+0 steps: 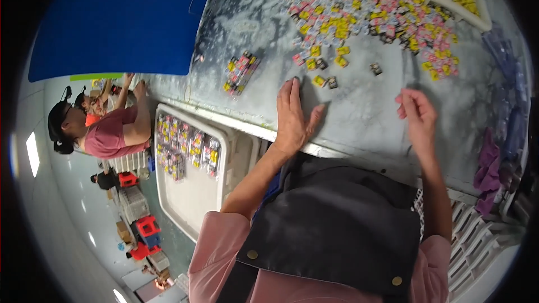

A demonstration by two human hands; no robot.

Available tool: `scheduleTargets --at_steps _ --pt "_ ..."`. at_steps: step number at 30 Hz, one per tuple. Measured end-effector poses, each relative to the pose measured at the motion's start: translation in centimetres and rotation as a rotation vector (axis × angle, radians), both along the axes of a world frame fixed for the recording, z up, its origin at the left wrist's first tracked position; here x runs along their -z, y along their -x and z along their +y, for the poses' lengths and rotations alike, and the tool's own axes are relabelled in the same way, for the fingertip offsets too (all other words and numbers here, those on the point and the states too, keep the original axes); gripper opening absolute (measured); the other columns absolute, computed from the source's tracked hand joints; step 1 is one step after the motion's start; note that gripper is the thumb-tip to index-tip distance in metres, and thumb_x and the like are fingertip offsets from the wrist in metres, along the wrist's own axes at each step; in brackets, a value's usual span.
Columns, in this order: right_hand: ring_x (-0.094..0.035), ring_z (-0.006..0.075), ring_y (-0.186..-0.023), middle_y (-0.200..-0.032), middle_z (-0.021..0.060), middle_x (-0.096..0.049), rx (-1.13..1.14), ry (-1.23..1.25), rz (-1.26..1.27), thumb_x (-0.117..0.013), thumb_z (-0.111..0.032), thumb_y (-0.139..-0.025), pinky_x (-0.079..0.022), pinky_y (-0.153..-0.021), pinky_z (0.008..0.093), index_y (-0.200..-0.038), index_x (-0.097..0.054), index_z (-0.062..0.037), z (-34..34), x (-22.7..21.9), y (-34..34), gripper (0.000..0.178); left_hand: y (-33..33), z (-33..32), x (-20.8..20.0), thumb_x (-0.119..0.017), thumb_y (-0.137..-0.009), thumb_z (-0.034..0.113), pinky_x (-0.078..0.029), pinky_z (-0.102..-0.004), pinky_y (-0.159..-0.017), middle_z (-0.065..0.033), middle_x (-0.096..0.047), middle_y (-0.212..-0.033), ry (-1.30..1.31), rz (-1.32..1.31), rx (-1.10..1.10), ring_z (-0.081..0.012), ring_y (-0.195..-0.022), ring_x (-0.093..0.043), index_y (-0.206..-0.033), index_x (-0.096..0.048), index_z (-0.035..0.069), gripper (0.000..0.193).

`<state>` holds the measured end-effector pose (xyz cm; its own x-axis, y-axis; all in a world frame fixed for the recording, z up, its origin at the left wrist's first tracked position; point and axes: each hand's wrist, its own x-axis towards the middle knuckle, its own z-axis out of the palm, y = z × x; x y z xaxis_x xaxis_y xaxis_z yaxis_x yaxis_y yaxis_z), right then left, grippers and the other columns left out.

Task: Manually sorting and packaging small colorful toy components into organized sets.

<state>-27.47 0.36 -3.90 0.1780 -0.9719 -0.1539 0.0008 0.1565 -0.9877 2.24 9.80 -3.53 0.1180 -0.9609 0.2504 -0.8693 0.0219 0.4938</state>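
My left hand (pixel 293 118) lies on the grey worktable (pixel 359 118) with its fingers stretched out and its thumb apart. Just beyond its fingertips are a few small square pieces, among them a yellow piece (pixel 319 81) and a black piece (pixel 332 82). My right hand (pixel 418 111) is closed above the table farther right, its fingers curled together; whatever may be between them is hidden. A lone black piece (pixel 375 69) lies between the two hands. Ahead spreads a loose pile of pink, yellow, black and pale pieces (pixel 359 14). Left of my left hand sits a compact bundle of such pieces (pixel 241 73).
A white-rimmed tray (pixel 474 19) holds more pieces at the far right. Below the table's left edge, a white tray (pixel 191 199) carries several packed bundles. Purple cloth (pixel 487 171) hangs at the right. A blue panel (pixel 118 17) stands far left, near a co-worker (pixel 115 129).
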Motion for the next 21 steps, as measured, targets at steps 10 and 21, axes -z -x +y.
scheduleTargets --at_steps 10,21 --pt "-0.065 0.0192 -0.076 -0.093 0.0076 -0.066 0.069 0.460 0.500 -0.062 -0.007 -0.096 -0.052 -0.067 0.0304 -0.109 -0.064 -0.0040 2.9 -2.1 6.6 0.014 5.7 -10.2 1.5 -0.064 -0.092 0.046 -0.014 -0.0630 -0.118 -0.0308 -0.026 -0.157 0.052 -0.208 0.061 -0.0510 -0.147 -0.019 -0.151 -0.029 -0.007 0.086" --pt "-0.062 0.0386 -0.093 -0.099 0.0186 -0.065 0.412 0.384 1.484 -0.076 -0.015 -0.080 -0.051 -0.080 0.0466 -0.101 -0.065 -0.0003 -6.3 -2.9 25.5 0.027 6.4 -10.7 2.2 -0.063 -0.096 0.033 -0.021 -0.0615 -0.116 -0.0296 -0.032 -0.153 0.159 -0.168 0.068 -0.0504 -0.144 -0.026 -0.142 -0.044 -0.004 0.062"
